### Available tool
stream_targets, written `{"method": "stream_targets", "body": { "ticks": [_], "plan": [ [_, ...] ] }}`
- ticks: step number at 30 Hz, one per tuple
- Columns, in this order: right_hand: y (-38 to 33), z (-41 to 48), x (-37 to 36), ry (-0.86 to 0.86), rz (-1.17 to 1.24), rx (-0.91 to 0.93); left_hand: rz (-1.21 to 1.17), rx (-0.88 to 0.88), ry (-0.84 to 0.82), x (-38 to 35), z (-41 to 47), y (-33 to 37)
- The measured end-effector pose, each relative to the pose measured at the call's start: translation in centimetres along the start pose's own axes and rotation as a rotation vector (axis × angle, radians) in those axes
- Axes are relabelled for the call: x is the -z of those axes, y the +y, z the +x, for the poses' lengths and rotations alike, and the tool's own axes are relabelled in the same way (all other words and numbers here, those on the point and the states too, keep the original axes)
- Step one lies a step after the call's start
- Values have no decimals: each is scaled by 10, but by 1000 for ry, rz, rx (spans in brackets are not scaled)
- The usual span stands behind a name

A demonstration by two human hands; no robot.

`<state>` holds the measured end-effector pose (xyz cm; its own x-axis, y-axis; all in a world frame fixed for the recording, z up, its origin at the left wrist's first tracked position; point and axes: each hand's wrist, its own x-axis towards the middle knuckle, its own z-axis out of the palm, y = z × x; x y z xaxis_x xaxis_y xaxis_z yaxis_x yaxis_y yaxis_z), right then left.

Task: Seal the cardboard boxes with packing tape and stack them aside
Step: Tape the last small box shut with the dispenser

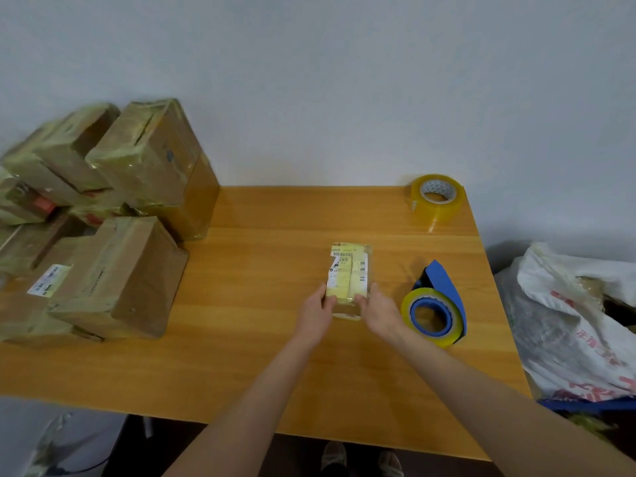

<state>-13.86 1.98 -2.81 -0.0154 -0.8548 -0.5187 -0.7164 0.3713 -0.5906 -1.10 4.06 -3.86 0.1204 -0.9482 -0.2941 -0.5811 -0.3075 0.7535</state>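
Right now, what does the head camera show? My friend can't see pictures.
A person's left hand and right hand hold the near end of a small taped box on a wooden table. A blue tape dispenser lies right of it, a spare tape roll sits at the far right corner, and taped cardboard boxes are piled at the left.

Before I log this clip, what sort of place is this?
Probably a parcel-packing station: a wooden table, a pile of taped cardboard boxes at its left, and a tape dispenser beside the small box that the left hand and right hand grip.
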Motion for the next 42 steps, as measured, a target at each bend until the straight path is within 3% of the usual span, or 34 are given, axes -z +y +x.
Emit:
{"method": "stream_targets", "body": {
  "ticks": [5,11,21,27,31,35,42],
  "plan": [
    [19,-2,19,112,-53,75,39,-72,191,14,-9,-9],
    [18,-5,17,113,56,188,-39,-66,165,15,-7,-7],
    [15,-2,20,90,-482,310,332,-153,144,14,1,-10],
    [15,3,15,88,-602,303,479,-175,125,13,6,-9],
    [14,2,13,63,-524,308,403,-115,70,14,5,-8],
    [16,5,18,83,-239,284,70,-102,44,10,5,0],
    [14,5,4,80,-156,199,108,-28,21,1,9,3]
  ]
}}
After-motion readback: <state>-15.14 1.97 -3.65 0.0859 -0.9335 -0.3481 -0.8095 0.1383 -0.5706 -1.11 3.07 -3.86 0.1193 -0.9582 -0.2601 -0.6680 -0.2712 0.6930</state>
